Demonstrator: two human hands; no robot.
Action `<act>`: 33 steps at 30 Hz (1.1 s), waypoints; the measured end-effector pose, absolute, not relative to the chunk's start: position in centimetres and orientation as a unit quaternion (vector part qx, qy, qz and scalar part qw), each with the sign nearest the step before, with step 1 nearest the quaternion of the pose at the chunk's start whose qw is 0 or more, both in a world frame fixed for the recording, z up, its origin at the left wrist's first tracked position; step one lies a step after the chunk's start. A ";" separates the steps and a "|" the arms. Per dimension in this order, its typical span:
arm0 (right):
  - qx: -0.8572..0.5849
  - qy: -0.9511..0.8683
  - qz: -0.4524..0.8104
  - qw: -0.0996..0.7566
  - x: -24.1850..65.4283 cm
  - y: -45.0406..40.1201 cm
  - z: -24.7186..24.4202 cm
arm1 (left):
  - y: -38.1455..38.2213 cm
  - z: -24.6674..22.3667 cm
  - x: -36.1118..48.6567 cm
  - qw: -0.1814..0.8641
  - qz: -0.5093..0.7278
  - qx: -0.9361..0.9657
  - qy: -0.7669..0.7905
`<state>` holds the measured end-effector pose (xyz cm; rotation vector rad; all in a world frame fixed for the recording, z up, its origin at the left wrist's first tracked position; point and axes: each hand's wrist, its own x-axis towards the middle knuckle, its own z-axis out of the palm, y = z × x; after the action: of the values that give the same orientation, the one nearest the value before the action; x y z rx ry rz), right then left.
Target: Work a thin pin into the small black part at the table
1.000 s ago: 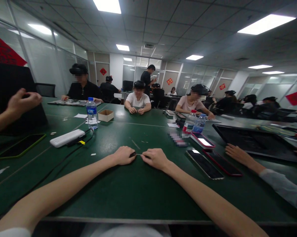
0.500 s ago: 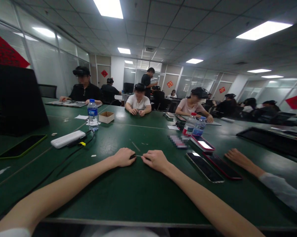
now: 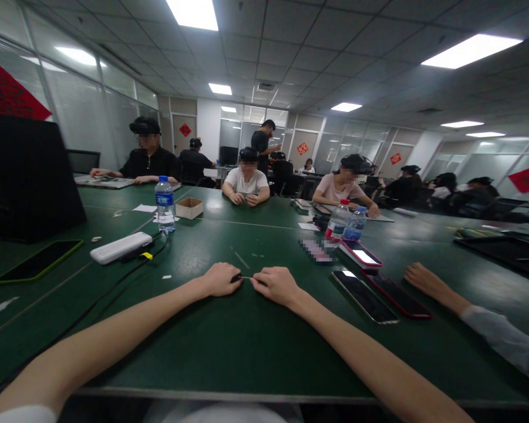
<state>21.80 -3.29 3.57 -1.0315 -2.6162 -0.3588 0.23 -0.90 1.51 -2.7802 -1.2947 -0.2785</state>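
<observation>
My left hand is closed around a small black object, low over the green table. A thin pale strip spans the short gap from that object to the fingertips of my right hand. My right thumb and fingers pinch the strip's end. Most of the black object is hidden by my left fingers, so its exact kind does not show. To the right of my right forearm lie a dark phone and a red-edged phone.
A power bank with a black cable lies at left, near a water bottle and an open box. Two bottles stand right of centre. Another person's hand rests at right, near a black tray. Several people sit beyond.
My hands stay nearly still, still joined by the pale strip. The black tray-like thing at right has shifted and turned. Across the table, the person in white has raised a small item between both hands.
</observation>
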 end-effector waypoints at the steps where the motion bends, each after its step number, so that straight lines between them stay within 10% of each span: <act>1: -0.364 -0.910 -0.125 0.154 21.8 -3.3 3.6 | -0.9 1.5 0.2 0.028 -0.092 -0.902 -0.421; 33: -0.390 -0.898 -0.135 0.151 21.4 -3.9 3.8 | -0.4 0.7 -0.1 0.025 -0.127 -0.907 -0.400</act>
<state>21.36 -3.90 3.77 -1.1215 -2.5794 -0.3865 -0.14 -0.43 0.74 -2.8063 -1.2357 -0.3938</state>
